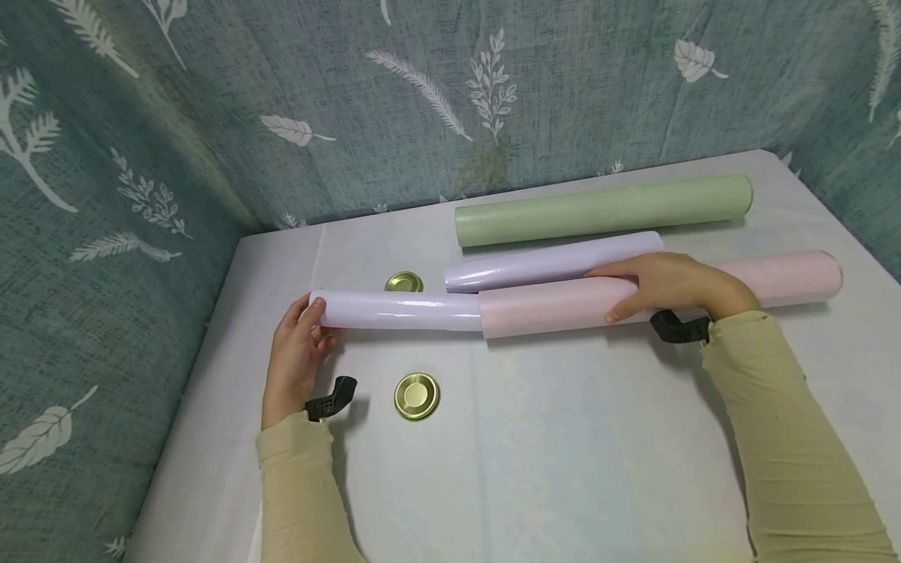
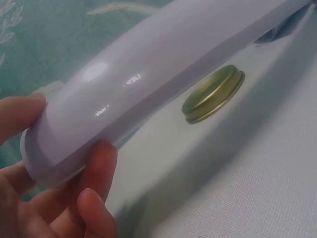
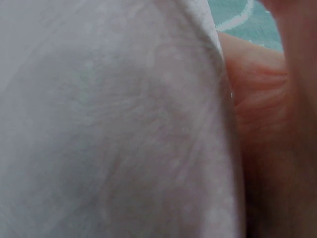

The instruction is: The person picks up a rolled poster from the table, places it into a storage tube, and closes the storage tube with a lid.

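A glossy lavender tube [image 1: 401, 310] runs into the left mouth of a wider pale pink tube [image 1: 552, 306]. My left hand [image 1: 294, 363] holds the lavender tube's outer end, thumb on top and fingers beneath; the left wrist view shows the same grip on the tube [image 2: 133, 79]. Over the middle of the pink tube lies my right hand [image 1: 669, 285], gripping it with the thumb in front and fingers behind. In the right wrist view the pink tube's surface [image 3: 124, 119] fills most of the picture, blurred, beside part of the hand [image 3: 262, 109].
Behind them lie a second lavender tube [image 1: 549, 262] and a thick green tube [image 1: 605, 209]. One gold lid [image 1: 417, 396] rests in front of the held tubes; another gold lid [image 1: 404, 282] sits behind, partly hidden. A leaf-patterned curtain [image 1: 394, 117] borders the white table [image 1: 563, 453].
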`<state>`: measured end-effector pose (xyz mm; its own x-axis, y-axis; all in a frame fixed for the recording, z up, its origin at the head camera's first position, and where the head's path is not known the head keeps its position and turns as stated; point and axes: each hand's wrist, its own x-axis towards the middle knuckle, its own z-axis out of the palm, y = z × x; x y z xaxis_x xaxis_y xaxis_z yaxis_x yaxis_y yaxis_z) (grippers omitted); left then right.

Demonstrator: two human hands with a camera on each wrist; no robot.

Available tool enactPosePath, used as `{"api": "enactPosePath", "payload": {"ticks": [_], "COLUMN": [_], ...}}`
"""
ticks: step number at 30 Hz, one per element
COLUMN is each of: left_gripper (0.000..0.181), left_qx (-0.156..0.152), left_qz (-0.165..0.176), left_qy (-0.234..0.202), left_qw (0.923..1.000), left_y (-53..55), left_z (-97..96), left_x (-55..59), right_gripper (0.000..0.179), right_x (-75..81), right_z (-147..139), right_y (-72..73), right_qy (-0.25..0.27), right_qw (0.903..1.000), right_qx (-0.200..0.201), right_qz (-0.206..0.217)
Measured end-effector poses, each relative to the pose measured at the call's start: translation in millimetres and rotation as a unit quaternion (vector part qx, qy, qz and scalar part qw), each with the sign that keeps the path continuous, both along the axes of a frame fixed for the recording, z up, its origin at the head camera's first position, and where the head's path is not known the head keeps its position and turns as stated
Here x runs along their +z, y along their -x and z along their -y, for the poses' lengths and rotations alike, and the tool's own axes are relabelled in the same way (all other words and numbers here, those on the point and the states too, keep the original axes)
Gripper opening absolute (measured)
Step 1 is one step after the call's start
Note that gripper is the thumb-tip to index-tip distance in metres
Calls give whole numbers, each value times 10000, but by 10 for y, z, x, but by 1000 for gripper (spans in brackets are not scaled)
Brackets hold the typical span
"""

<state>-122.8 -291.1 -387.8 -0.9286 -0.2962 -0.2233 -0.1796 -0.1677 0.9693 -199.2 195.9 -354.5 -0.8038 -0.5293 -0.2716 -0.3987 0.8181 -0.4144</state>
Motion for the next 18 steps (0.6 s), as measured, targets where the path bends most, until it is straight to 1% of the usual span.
{"api": "enactPosePath", "payload": {"ticks": [6,9,14,18], "left_gripper": [56,56,56,57], "left_qx": [-66,-149,-401,-553], "left_qz": [-98,-123,-213,-84], "left_qy": [-138,-62,103,231], "left_qw": [9998,9998,9989,9982], "left_y": [10,12,23,29], "left_z": [4,5,-2,-15], "left_x": [-13,-23,-38,-32], "right_gripper": [79,79,79,79], "right_x": [-1,-7,-16,-13], "right_z": [-7,-6,-6,-5], "right_y": [2,2,9,4], "right_qy": [15,-1,-4,-15], "right_qw": [10000,10000,10000,10000], "right_qx": [-19,-34,-27,1], "right_qz": [-11,-13,-56,-36]}}
